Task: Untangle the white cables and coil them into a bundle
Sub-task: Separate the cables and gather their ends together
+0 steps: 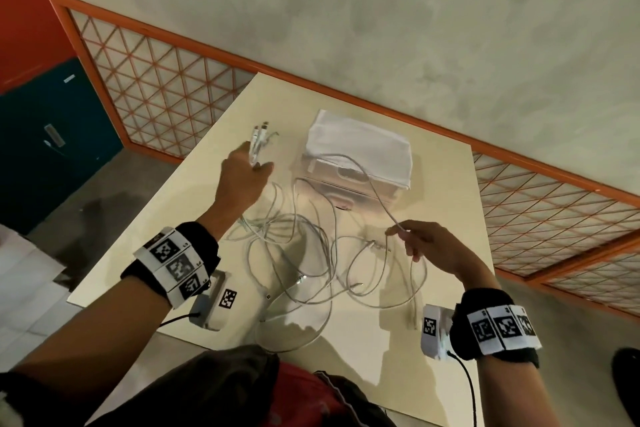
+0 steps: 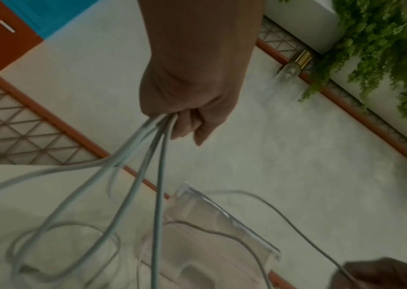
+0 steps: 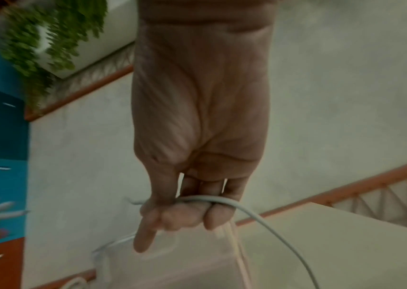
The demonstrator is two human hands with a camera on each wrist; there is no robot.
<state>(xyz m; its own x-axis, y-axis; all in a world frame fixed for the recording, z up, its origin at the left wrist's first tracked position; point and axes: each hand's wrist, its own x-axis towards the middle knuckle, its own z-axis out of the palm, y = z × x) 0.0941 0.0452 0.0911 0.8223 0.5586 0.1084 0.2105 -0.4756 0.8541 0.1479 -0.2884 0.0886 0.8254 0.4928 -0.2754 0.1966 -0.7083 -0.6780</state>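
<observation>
A cream table (image 1: 433, 305) stands on a grey concrete floor (image 1: 381, 10), carrying a clear plastic box (image 1: 349, 191) with a folded white cloth (image 1: 360, 146) on top. An orange-framed lattice panel (image 1: 156, 90) runs behind it, beside a teal cabinet (image 1: 52, 135) and an orange wall (image 1: 24, 10). Trailing green foliage (image 2: 382, 48) hangs near a brass-capped bulb (image 2: 293, 64).
</observation>
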